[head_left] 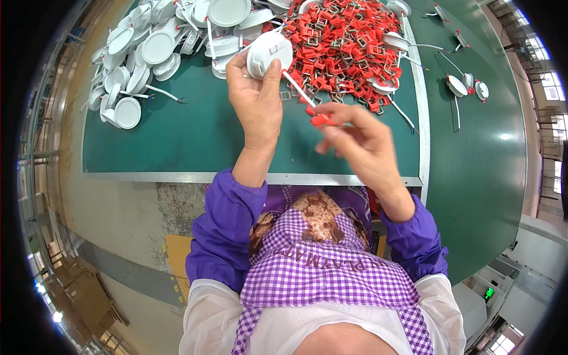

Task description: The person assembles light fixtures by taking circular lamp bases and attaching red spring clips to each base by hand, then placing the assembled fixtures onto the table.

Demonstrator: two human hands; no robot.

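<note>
My left hand [255, 97] grips a round white downlight [270, 52] by its rim, with the thumb across its back. A white cable [299, 89] slants from the lamp down to the right. At the cable's far end my right hand [361, 139], slightly smeared by motion, pinches a red plastic clip [321, 120] between thumb and fingers. Whether the clip is around the cable or only beside it, I cannot tell. Just beyond my hands spreads a big heap of red clips with metal loops [340, 44].
Several white downlights [158, 47] with cables are piled at the left of the green table [177, 142]. A pale metal strip [423, 118] divides it from a green belt-like surface [473, 195] on the right, where a few lamps [457, 86] lie. Cardboard boxes [80, 302] stand at lower left.
</note>
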